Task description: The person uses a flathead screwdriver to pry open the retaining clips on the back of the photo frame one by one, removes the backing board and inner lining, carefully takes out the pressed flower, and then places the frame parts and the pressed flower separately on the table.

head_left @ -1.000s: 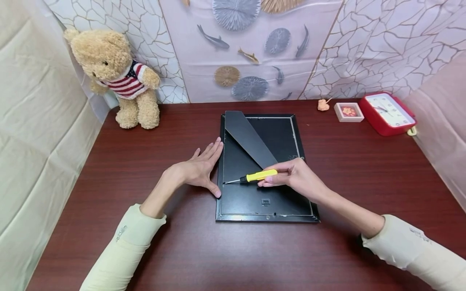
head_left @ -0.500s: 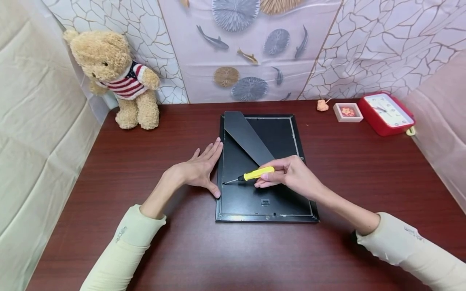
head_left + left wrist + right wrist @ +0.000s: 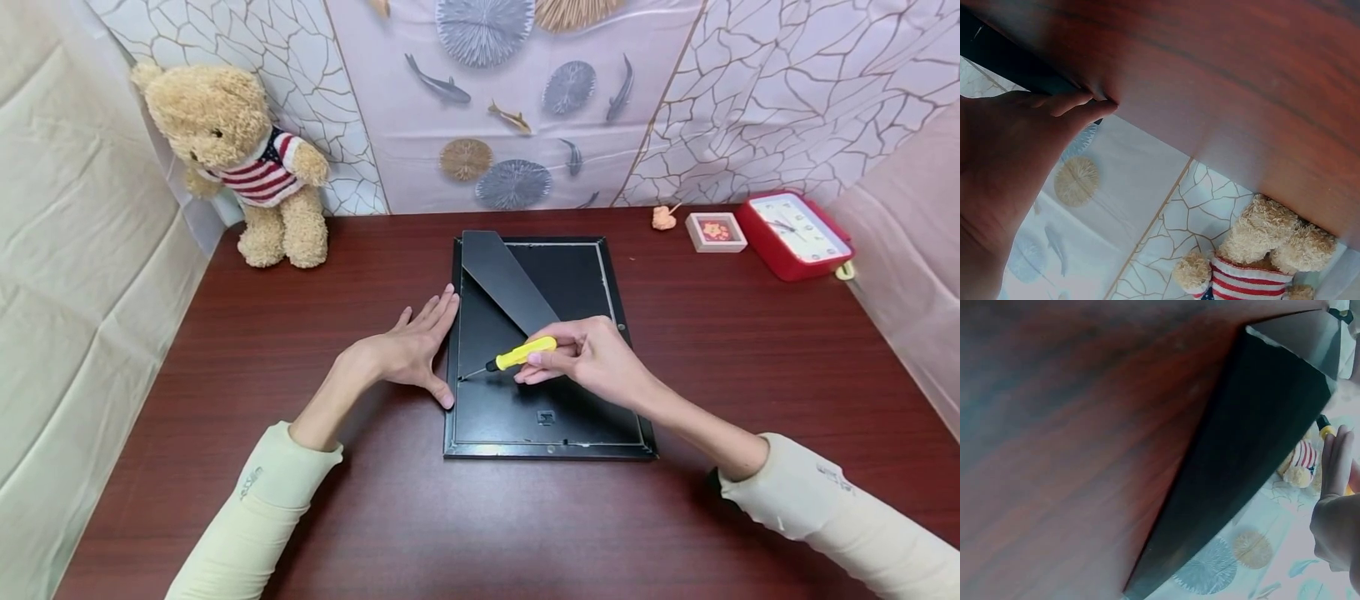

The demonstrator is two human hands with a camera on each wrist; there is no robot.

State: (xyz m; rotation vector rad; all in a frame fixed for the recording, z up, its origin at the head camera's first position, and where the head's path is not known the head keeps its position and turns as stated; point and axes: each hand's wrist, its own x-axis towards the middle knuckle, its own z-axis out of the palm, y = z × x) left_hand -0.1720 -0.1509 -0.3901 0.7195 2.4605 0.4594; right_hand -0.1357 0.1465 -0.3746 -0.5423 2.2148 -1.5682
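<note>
A black picture frame (image 3: pixel 502 417) lies back side up on the table, its flat stand (image 3: pixel 506 279) slanting across the backing. My left hand (image 3: pixel 408 350) rests along the frame's left edge, fingers spread and fairly straight, thumb touching the rim. In my right hand (image 3: pixel 592 358) I hold a yellow-handled screwdriver (image 3: pixel 517 356), pinched between thumb and fingers. Its thin tip meets the backing's left edge, close to my left thumb. The left wrist view shows the left fingers (image 3: pixel 1079 112) against the frame's side. From the right wrist, the frame's dark side (image 3: pixel 1235 444) fills the middle.
A teddy bear (image 3: pixel 251 167) in a striped sweater sits at the back left of the table (image 3: pixel 360 517). Along the back right stand a red clock (image 3: pixel 798 233), a small pink-and-white box (image 3: pixel 716 232) and a small peach-coloured ornament (image 3: pixel 663 217).
My right hand has shifted slightly left and away from me, tilting the screwdriver's handle up more steeply while its tip stays at the edge. The left hand has not moved.
</note>
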